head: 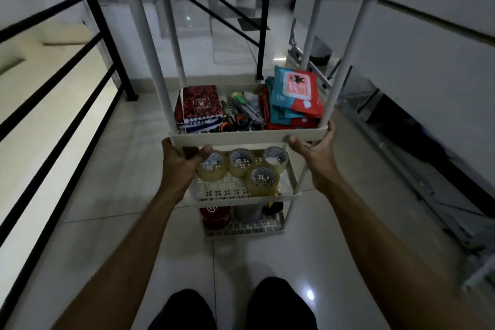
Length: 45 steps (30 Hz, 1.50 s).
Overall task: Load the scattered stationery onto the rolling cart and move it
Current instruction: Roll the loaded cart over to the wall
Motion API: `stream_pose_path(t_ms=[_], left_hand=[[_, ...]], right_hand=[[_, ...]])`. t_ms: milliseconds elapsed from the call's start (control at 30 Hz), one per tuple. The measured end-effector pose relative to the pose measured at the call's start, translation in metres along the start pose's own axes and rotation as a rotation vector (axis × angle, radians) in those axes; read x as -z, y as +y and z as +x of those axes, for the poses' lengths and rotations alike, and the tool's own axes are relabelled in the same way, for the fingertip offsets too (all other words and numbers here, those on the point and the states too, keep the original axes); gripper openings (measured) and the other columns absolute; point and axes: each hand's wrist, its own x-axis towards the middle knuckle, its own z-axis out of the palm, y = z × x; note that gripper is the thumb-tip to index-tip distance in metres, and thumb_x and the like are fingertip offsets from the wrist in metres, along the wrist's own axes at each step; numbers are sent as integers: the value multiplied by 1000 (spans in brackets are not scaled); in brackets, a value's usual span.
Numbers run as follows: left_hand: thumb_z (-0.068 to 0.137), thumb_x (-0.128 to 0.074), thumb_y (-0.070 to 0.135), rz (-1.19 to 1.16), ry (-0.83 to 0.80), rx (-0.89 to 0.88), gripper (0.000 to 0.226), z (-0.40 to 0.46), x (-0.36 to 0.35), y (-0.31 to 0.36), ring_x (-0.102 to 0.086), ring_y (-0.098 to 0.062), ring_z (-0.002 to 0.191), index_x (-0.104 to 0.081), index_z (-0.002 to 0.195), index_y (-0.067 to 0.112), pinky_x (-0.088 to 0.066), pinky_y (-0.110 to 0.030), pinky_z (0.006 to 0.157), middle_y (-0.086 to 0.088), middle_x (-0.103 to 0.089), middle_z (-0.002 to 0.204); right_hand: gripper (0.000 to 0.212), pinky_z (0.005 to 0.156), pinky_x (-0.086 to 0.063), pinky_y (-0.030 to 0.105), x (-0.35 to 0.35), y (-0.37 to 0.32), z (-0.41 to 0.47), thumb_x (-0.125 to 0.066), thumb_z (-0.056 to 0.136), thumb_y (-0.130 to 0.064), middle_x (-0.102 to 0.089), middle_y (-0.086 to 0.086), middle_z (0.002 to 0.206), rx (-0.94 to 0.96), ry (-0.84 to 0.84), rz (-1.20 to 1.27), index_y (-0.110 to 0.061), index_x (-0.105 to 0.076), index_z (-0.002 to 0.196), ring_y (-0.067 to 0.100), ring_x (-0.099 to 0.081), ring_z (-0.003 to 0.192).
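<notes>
Between the black railing (88,43) on the left and a white wall (428,43) on the right, a white rolling cart (249,137) stood on the pale tiled floor (112,195), directly beyond the person's two outstretched arms. The left hand (180,159) grasped the near left corner of the second tier, thumb curled under its rim. The right hand (316,148) grasped the near right corner of the same tier, fingers wrapped around the post and thumb against the front rim. That tier held a red patterned notebook (201,104) on the left, scissors (235,122) and other small tools in the middle, and a stack of red-and-teal packets (296,94) on the right. On the perforated tier below lay four clear tape rolls (242,163), three in a far row and one nearer. The lowest tier carried a red roll (215,215), a grey container (247,213) and a dark item too dim to identify.
</notes>
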Motion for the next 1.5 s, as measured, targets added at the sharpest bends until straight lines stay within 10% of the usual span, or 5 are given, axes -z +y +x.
stream_pose_path(t_ms=[133,367,1167,1367,1500], left_hand=[[73,-83,13,74,41,49,37,5,-4,-4,-49,3,47,-49,59,12,-42,-16,52,13,-50,48],[67,-67,-15,126,-37,217,26,29,1,3,-45,-17,52,-49,63,3,-39,-26,50,-2,-44,52],[65,-45,-26,18,-335,237,63,28,1,-43,-28,-4,33,-27,25,20,-24,-16,38,12,-27,33],[69,-56,-19,1,-118,250,42,10,-5,-70,-32,-2,36,-29,42,-1,-29,-18,43,14,-32,34],[71,-64,-11,37,-30,268,43,-10,-11,-111,-38,-6,42,-40,49,18,-32,-20,50,7,-41,46]], right_hand=[[82,86,-57,31,0,12,5,-87,66,-4,-61,6,120,-16,41,-27,-15,-33,126,14,-65,109],[24,60,-51,22,-13,5,21,-75,71,7,-69,-5,80,-65,216,-211,-10,-68,86,3,-63,68],[52,43,-25,22,-4,59,31,-49,55,21,-24,4,53,-121,60,-186,-23,-23,45,16,-25,50],[46,45,-33,23,-9,76,14,-57,63,16,-30,0,57,-142,185,-180,-20,-30,56,11,-31,53],[43,43,-34,22,-10,99,6,-56,68,16,-34,-3,54,-178,232,-141,-19,-33,59,6,-35,45]])
